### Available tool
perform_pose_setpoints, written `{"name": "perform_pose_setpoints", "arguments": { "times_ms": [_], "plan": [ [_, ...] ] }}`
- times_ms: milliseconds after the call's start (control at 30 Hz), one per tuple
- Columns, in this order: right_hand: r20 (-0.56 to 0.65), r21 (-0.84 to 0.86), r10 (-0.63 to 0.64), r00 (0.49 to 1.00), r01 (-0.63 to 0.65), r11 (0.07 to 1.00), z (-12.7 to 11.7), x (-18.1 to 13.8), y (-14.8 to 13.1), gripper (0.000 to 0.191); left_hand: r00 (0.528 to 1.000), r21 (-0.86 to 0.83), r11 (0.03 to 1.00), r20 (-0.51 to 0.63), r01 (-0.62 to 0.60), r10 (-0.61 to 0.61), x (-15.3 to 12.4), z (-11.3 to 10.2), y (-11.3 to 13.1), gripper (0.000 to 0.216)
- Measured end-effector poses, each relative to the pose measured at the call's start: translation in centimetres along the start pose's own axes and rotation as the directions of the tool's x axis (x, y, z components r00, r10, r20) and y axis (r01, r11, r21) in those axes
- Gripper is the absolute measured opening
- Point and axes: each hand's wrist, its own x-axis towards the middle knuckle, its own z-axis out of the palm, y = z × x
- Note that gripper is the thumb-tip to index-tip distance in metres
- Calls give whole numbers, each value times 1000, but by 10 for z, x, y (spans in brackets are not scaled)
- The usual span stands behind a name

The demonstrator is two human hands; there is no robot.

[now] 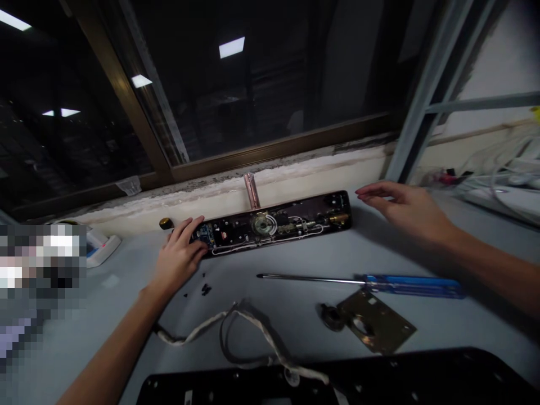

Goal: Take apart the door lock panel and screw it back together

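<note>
A long black door-lock body (278, 225) lies open on the grey table, its circuit board and metal parts showing, with a copper-coloured handle (251, 190) sticking up behind it. My left hand (181, 253) rests on the lock's left end, fingers curled over the edge by the blue board. Just past the lock's right end my right hand (400, 205) hovers with fingers stretched out, holding nothing.
A blue-handled screwdriver (379, 283) lies in front of the lock. A brass plate (375, 320) with a round black part lies nearer me, beside a wire bundle (236, 332), small black screws (205, 288) and a black panel (379, 377). Cables (502, 169) lie far right.
</note>
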Motion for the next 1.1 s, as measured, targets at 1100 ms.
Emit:
{"name": "perform_pose_setpoints", "arguments": {
  "times_ms": [1100],
  "plan": [
    [-59,-11,-50,997,49,999,-7,3,2,25,998,27,1000,67,-11,9,4,-8,3,24]
  ]
}}
